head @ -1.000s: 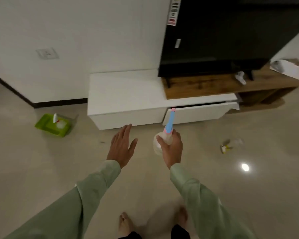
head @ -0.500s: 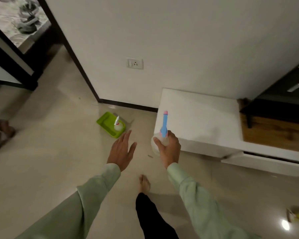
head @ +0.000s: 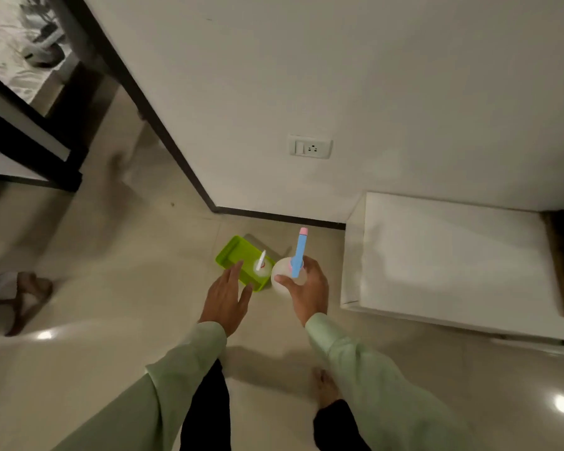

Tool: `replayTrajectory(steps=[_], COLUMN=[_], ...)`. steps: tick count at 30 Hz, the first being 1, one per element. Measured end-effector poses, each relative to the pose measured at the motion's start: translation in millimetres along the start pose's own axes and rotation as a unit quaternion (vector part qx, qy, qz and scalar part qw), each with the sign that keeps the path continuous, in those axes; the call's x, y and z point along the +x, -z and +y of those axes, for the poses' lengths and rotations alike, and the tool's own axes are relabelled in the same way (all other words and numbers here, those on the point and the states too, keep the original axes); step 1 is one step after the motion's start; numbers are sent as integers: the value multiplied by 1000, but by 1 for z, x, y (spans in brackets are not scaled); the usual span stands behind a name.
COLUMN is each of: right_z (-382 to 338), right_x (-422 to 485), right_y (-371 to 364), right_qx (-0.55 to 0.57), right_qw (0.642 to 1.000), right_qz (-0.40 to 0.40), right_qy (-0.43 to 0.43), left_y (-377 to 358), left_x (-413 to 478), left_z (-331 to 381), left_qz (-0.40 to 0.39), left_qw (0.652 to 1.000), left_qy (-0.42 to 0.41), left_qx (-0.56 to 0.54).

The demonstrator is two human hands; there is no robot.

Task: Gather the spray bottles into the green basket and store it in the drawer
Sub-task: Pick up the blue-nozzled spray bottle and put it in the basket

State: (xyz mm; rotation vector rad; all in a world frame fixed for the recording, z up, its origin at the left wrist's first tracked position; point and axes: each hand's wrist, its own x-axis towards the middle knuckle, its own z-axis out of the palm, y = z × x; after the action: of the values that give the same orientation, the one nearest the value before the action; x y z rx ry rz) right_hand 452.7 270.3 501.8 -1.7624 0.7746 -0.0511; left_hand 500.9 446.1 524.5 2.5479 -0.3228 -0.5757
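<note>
Spray bottle with the blue trigger head point(head: 297, 255) is sitting upright in the right hand point(head: 306, 289), fingers curling snugly round its pale round body, pink tip pointing up and away. It is hanging in the air just right of the green basket point(head: 238, 255), not yet inside it. The left hand point(head: 225, 296) is spreading flat and carrying nothing, its fingertips point(head: 238, 266) overlapping the basket's near rim in this view; whether they are touching it, I cannot tell.

The basket is lying on the pale floor point(head: 127, 304), near the dark skirting where the wall point(head: 339, 76) is turning a corner. One small white spray bottle point(head: 261, 263) is already standing inside it, at its right end. So by my reckoning one bottle is home, a second is about to go in, and the carrying of the basket to the drawer is all yet to come. No drawer front is showing clearly here; the low white cabinet point(head: 453, 255) on the right is probably where it belongs.

Round about: a wall socket point(head: 310, 147) above the basket, a dark doorframe point(head: 23, 148) far left, another person's bare foot point(head: 30, 288) at the left edge, well apart. The wearer's own foot point(head: 324, 385) is planted near. Nothing is blocking the drop itself, though the standing bottle is crowding the basket's right end.
</note>
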Motion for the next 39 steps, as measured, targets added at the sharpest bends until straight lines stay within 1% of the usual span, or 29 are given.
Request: replayTrajectory(steps=[5, 8, 11, 14, 16, 19, 23, 25, 30, 37, 39], right_z=[8, 23, 49, 94, 122, 173, 241, 269, 312, 328, 324], right_x=[42, 62, 85, 114, 136, 176, 232, 257, 296, 313, 310], right_y=[-101, -165, -223, -277, -308, -355, -411, -432, -458, -467, -463], right_qx=[25, 52, 66, 49, 32, 20, 39, 26, -14, 0, 16], right_qw=[997, 993, 987, 986, 988, 988, 984, 983, 983, 985, 987], right_qz=[60, 69, 82, 104, 103, 117, 140, 152, 177, 167, 149], right_qy=[-43, -84, -125, -119, -110, -98, -104, -96, -52, -48, -59], left_y=[20, 26, 16, -13, -37, -81, -136, -158, -194, -209, -206], left_x=[95, 144, 188, 234, 263, 307, 358, 379, 414, 432, 430], left_z=[-83, -133, -178, -220, -243, -282, -338, -364, -401, -407, -402], left_qz=[-57, -85, -111, -132, -138, -155, -158, -162, -151, -134, -132], left_qw=[998, 996, 993, 990, 989, 985, 982, 980, 981, 983, 982], left_qy=[-27, -30, -35, -50, -58, -79, -106, -112, -111, -120, -128], left_qx=[-4, -2, 2, 0, 0, -3, 15, 22, 40, 45, 41])
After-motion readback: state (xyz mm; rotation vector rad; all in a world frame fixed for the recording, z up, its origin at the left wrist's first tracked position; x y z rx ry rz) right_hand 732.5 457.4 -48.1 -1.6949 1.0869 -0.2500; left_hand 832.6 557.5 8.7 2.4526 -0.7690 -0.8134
